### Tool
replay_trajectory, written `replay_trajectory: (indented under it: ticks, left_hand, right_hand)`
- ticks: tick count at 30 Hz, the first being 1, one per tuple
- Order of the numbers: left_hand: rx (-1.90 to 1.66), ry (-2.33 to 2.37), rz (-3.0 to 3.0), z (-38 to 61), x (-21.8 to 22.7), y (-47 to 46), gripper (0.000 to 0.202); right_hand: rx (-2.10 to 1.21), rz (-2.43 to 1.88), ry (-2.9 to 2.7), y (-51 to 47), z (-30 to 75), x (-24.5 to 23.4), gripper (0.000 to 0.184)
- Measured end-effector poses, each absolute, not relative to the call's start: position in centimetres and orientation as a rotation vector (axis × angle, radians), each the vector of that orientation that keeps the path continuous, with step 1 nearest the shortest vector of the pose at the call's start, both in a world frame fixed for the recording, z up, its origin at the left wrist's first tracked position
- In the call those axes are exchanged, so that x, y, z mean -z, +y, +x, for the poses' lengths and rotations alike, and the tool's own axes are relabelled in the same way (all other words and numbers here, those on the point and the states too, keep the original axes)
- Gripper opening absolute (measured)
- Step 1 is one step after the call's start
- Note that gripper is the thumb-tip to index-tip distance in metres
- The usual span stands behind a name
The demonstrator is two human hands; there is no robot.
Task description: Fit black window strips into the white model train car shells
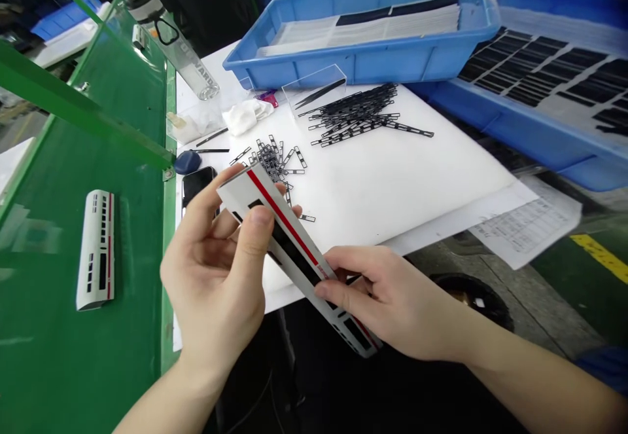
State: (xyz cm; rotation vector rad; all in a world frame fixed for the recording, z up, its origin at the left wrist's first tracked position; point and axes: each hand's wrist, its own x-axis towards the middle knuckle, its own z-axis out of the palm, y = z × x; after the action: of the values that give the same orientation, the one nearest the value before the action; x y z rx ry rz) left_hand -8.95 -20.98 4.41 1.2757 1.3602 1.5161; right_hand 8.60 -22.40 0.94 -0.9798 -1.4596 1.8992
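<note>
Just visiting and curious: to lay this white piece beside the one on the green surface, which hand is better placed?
Probably the left hand: it holds the white piece near its top end, closer to the green surface; the right hand is farther off.

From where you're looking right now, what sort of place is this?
Probably a factory workstation: blue bins hold stacked flat parts, thin black strips lie piled on a white work surface, and the left hand and right hand hold a red-striped white shell.
</note>
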Motion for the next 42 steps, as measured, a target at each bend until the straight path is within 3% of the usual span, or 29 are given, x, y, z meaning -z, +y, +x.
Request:
replay_trajectory:
  ticks: [2, 6, 12, 18, 21, 25, 33, 42]
  left_hand:
    - [-1.502, 1.344, 1.286, -9.0, -4.3, -20.7, 0.028]
    - [-1.492, 1.391, 1.308, -9.1, -4.8, -20.3, 0.019]
    - [-1.459, 1.398, 1.286, -10.0, -5.2, -19.5, 0.012]
    - [-1.474, 1.328, 1.218, -10.9, -4.2, -18.6, 0.017]
    - [-1.506, 1.252, 1.213, -11.1, -3.9, -18.5, 0.015]
    - [-1.459, 1.157, 1.184, -11.9, -3.7, -18.7, 0.032]
    - [-1.466, 1.183, 1.130, -12.5, -3.9, -19.1, 0.031]
    - [-1.477, 1.173, 1.163, -12.6, -3.5, -19.9, 0.056]
  right_hand:
    - [-1.840, -0.973, -1.446, -22.3, 8.7, -0.7, 0.026]
    - [-1.921, -0.896, -1.465, -21.9, 9.2, -0.8, 0.008]
    - [-1.838, -1.010, -1.582, -21.7, 9.5, -1.0, 0.031]
    - [-1.902, -0.930, -1.694, -21.2, 9.1, -0.9, 0.020]
    - [-1.711, -0.976, -1.752, -21.2, 8.8, -1.0, 0.025]
    - [-1.527, -0.978, -1.782, -21.4, 7.9, -0.9, 0.022]
    - [-2.020, -0.901, -1.593, -21.0, 7.6, -1.2, 0.008]
    - [-1.972, -1.024, -1.575, -21.8, 7.8, -1.6, 0.007]
